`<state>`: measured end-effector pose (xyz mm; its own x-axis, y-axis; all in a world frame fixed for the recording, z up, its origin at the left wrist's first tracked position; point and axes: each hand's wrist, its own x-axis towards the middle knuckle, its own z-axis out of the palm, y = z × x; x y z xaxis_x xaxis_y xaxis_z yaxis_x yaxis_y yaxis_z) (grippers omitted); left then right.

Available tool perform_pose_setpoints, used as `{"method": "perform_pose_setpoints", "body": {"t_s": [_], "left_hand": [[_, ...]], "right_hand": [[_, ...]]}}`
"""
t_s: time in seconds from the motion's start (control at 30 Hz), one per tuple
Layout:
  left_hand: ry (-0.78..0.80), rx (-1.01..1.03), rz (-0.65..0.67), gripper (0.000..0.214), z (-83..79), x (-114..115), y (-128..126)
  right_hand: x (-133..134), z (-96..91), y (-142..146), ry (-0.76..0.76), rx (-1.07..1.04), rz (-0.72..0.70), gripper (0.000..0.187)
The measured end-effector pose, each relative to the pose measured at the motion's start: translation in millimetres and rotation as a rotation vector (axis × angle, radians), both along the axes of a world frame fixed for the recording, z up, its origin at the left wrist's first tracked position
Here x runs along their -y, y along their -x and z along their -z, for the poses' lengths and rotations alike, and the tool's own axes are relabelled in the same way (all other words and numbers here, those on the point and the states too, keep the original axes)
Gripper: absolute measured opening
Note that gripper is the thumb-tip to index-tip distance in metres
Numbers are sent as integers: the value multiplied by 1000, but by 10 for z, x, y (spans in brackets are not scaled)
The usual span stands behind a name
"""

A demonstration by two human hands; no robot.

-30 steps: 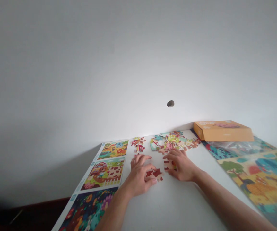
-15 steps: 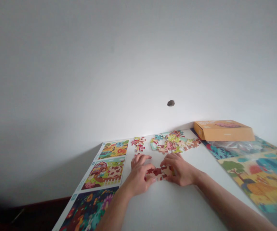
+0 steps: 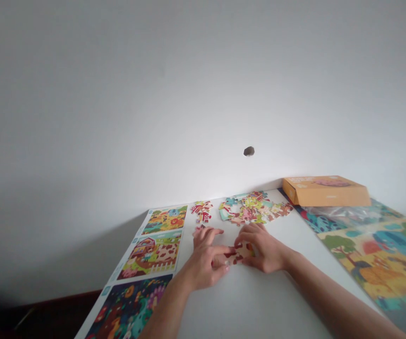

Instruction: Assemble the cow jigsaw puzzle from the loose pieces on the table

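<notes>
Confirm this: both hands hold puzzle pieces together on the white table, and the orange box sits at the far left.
Wrong on one point: the box sits at the far right, as the head view shows. Otherwise yes: the left hand and right hand hold the pieces together on the table.

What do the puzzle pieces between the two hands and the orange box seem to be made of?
The puzzle pieces look like thin printed cardboard with a matte finish: they lie flat and show colourful printed faces. The orange box is probably paperboard, also matte: it has sharp folded edges and a dull, even surface.
</notes>
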<state>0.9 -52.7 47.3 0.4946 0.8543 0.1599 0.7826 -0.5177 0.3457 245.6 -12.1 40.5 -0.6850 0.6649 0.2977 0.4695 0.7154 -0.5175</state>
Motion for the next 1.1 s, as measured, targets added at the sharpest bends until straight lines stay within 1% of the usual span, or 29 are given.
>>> {"method": "perform_pose_setpoints", "body": {"t_s": [0.07,0.13,0.2,0.23,0.33,0.47,0.6,0.93,1.0,1.1], "left_hand": [[-25,12,-6,45,28,-8,13],[-55,41,-40,45,64,-24,29],[-88,70,-89,42,104,-45,43],[-103,80,-108,41,123,-55,49],[-134,94,-129,38,163,-75,58],[-137,89,-146,22,170,-76,47],[-118,88,-160,13,155,-68,32],[-103,100,-152,11,155,-75,43],[-106,106,-148,12,161,-75,44],[-102,114,-142,13,173,-74,47]], "right_hand": [[-37,6,-34,-14,-74,54,26],[-80,14,-75,-35,-140,169,24],[-109,14,-105,-47,-154,266,20],[-114,10,-113,-49,-138,284,18],[-88,-4,-96,-30,-35,239,17],[-26,-4,-26,29,80,135,22],[1,0,15,62,104,146,19],[6,-12,42,96,124,179,15],[10,-13,41,92,128,171,21],[13,-18,30,69,158,134,42]]}}
